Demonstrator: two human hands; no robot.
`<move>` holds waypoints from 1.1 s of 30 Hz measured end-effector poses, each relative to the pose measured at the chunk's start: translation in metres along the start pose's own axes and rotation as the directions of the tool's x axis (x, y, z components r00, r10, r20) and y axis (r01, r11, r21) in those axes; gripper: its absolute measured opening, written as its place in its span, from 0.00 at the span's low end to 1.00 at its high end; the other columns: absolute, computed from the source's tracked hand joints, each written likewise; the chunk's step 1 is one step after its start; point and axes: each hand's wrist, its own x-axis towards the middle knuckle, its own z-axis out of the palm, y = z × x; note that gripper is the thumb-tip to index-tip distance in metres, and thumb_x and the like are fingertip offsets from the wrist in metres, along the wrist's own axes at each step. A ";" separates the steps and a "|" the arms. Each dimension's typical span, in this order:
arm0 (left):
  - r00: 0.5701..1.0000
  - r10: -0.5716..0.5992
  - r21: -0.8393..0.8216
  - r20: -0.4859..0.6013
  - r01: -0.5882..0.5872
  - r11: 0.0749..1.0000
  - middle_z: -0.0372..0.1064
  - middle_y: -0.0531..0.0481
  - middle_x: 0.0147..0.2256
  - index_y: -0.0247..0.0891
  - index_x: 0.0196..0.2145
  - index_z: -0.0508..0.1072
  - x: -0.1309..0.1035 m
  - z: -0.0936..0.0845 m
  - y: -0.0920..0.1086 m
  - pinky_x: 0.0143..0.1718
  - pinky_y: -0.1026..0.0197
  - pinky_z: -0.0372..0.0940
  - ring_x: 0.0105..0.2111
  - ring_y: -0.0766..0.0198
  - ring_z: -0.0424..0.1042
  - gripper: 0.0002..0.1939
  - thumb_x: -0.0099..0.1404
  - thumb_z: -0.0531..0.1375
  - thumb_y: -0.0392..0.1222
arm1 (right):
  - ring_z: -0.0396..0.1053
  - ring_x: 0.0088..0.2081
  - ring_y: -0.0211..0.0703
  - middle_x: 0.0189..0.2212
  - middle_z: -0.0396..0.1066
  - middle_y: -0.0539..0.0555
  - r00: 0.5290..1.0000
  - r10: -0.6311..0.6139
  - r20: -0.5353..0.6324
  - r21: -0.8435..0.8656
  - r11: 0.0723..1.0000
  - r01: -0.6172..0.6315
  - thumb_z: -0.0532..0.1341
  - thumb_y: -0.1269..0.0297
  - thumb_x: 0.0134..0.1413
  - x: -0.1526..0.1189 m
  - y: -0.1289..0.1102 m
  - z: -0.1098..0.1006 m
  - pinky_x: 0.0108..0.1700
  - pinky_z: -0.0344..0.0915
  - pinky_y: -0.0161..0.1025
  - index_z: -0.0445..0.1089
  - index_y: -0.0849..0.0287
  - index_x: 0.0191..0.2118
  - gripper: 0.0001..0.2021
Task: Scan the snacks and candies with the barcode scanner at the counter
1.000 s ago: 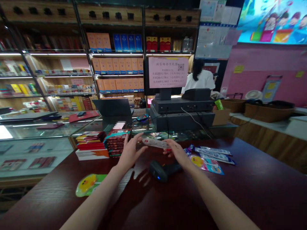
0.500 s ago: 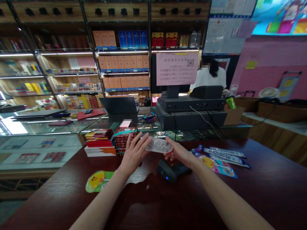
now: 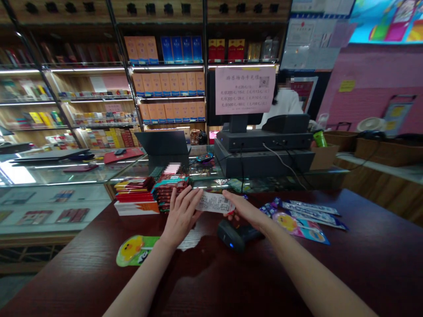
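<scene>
A small packet with a white printed label (image 3: 214,203) is held between my two hands above the dark table (image 3: 205,286). My right hand (image 3: 243,209) pinches its right end with the thumb on top. Around the left end are the fingers of my left hand (image 3: 183,215). Below my right hand lies a black scanner (image 3: 231,235) with a blue light. A green package with a yellow duck (image 3: 132,249) rests left of my left forearm. Right of my right hand are a pink and blue duck package (image 3: 306,227) and several blue-white long packets (image 3: 313,212).
Behind my left hand stand a stack of red and yellow packs (image 3: 135,190) and a pile of brown packets (image 3: 170,187). A cash register (image 3: 264,156) with a pink sign (image 3: 244,91) stands beyond the table. A person in white (image 3: 286,103) is behind it.
My hands and the labelled packet have shifted slightly left in view. The person behind the register has turned and moved a little left.
</scene>
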 end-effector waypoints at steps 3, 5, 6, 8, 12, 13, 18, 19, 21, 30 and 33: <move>1.000 -0.008 -0.003 -0.021 0.007 1.000 0.67 0.44 0.59 0.42 0.67 0.56 0.000 0.000 0.000 0.70 0.38 0.38 0.63 0.51 0.59 0.33 0.68 0.61 0.44 | 0.68 0.22 0.35 0.28 0.76 0.56 1.000 -0.027 -0.002 -0.025 0.999 0.027 0.47 0.41 0.66 0.000 0.002 -0.005 0.19 0.54 0.27 0.72 0.60 0.43 0.27; 0.999 -0.019 0.000 -0.027 0.019 1.000 0.67 0.44 0.59 0.42 0.67 0.56 -0.001 0.000 0.000 0.70 0.38 0.37 0.63 0.51 0.60 0.33 0.67 0.61 0.44 | 0.68 0.24 0.35 0.32 0.77 0.57 0.999 -0.037 -0.016 -0.042 0.998 0.036 0.45 0.41 0.66 -0.001 0.005 -0.011 0.20 0.53 0.28 0.71 0.60 0.45 0.28; 0.999 -0.027 0.001 -0.025 0.027 1.000 0.68 0.44 0.59 0.41 0.67 0.56 -0.002 0.000 0.000 0.70 0.37 0.37 0.63 0.50 0.60 0.33 0.67 0.61 0.45 | 0.69 0.25 0.35 0.34 0.77 0.57 0.999 -0.042 -0.029 -0.061 0.997 0.040 0.45 0.41 0.66 -0.001 0.007 -0.015 0.21 0.54 0.28 0.71 0.59 0.46 0.28; 0.999 -0.041 0.003 -0.022 0.041 0.999 0.68 0.43 0.58 0.41 0.66 0.57 -0.004 -0.001 -0.002 0.70 0.37 0.36 0.62 0.50 0.60 0.33 0.67 0.61 0.45 | 0.70 0.28 0.38 0.36 0.77 0.57 0.995 -0.070 -0.077 -0.135 0.989 0.059 0.46 0.41 0.64 -0.003 0.015 -0.024 0.24 0.57 0.31 0.70 0.59 0.49 0.27; 0.998 -0.057 0.005 -0.012 0.057 0.998 0.69 0.42 0.57 0.41 0.66 0.57 -0.006 -0.007 -0.006 0.69 0.36 0.36 0.62 0.50 0.61 0.34 0.66 0.62 0.45 | 0.72 0.40 0.46 0.40 0.77 0.55 0.965 -0.235 -0.118 -0.311 0.931 0.189 0.53 0.43 0.61 -0.010 0.034 -0.045 0.40 0.66 0.41 0.69 0.56 0.52 0.25; 0.998 -0.057 0.004 0.000 0.057 0.998 0.69 0.42 0.57 0.41 0.66 0.57 -0.006 -0.009 -0.007 0.69 0.36 0.36 0.62 0.50 0.61 0.34 0.66 0.63 0.46 | 0.72 0.42 0.47 0.40 0.76 0.55 0.958 -0.268 -0.097 -0.345 0.912 0.220 0.56 0.44 0.60 -0.013 0.038 -0.051 0.45 0.66 0.44 0.69 0.55 0.53 0.24; 0.997 -0.037 0.022 0.063 0.036 0.999 0.68 0.42 0.57 0.42 0.66 0.57 -0.008 -0.014 -0.011 0.70 0.37 0.38 0.62 0.50 0.61 0.34 0.65 0.62 0.45 | 0.70 0.52 0.53 0.50 0.74 0.57 0.980 -0.185 0.077 -0.429 0.881 0.200 0.65 0.49 0.53 -0.035 0.047 -0.075 0.55 0.63 0.49 0.69 0.54 0.56 0.26; 0.997 -0.036 0.029 0.061 0.035 0.999 0.68 0.42 0.57 0.42 0.66 0.57 -0.008 -0.014 -0.012 0.69 0.37 0.38 0.62 0.50 0.61 0.34 0.65 0.62 0.45 | 0.69 0.54 0.54 0.52 0.73 0.57 0.981 -0.160 0.110 -0.458 0.868 0.193 0.66 0.49 0.51 -0.038 0.046 -0.078 0.57 0.62 0.50 0.70 0.53 0.56 0.27; 0.998 -0.041 0.041 0.047 0.039 0.998 0.68 0.42 0.57 0.42 0.66 0.56 -0.009 -0.013 -0.014 0.69 0.35 0.39 0.62 0.49 0.61 0.35 0.65 0.63 0.45 | 0.66 0.57 0.54 0.55 0.71 0.56 0.978 -0.124 0.165 -0.509 0.839 0.193 0.69 0.50 0.48 -0.043 0.045 -0.083 0.60 0.59 0.50 0.69 0.51 0.57 0.30; 0.996 -0.076 0.062 0.043 0.074 0.995 0.67 0.40 0.58 0.41 0.66 0.56 -0.013 -0.010 -0.015 0.69 0.35 0.38 0.63 0.49 0.60 0.34 0.66 0.61 0.45 | 0.65 0.54 0.57 0.52 0.72 0.55 0.965 -0.066 0.253 -0.764 0.598 0.241 0.73 0.59 0.36 -0.044 0.046 -0.068 0.59 0.56 0.52 0.65 0.48 0.61 0.41; 0.996 -0.083 0.069 0.035 0.080 0.994 0.67 0.40 0.58 0.40 0.66 0.56 -0.013 -0.010 -0.014 0.69 0.36 0.37 0.63 0.49 0.60 0.34 0.66 0.61 0.45 | 0.66 0.53 0.55 0.50 0.72 0.54 0.954 -0.103 0.281 -0.787 0.544 0.291 0.70 0.61 0.39 -0.044 0.047 -0.061 0.62 0.50 0.54 0.66 0.48 0.60 0.37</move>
